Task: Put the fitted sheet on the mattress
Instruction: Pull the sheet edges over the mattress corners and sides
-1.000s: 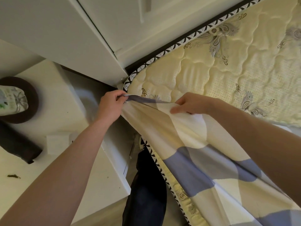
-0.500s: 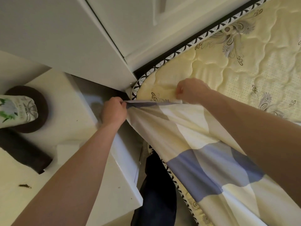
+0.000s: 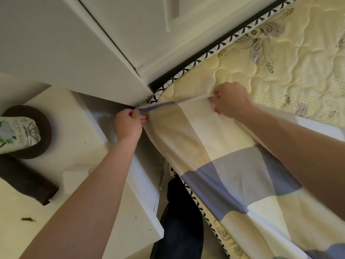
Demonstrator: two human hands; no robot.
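Warm, rather dim indoor light, brightest on the quilted mattress (image 3: 280,75) at my upper right. My right arm (image 3: 302,146) lays a soft shadow on the fitted sheet (image 3: 224,165). The wide lens bows the wardrobe (image 3: 74,43) edges, and the near corners smear

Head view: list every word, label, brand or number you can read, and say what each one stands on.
No text can be read in this view.
On the floral packet: faint print, too blurred to read.
On the mattress: only ornamental patterns, no words.
On the fitted sheet: plain checks, no words.
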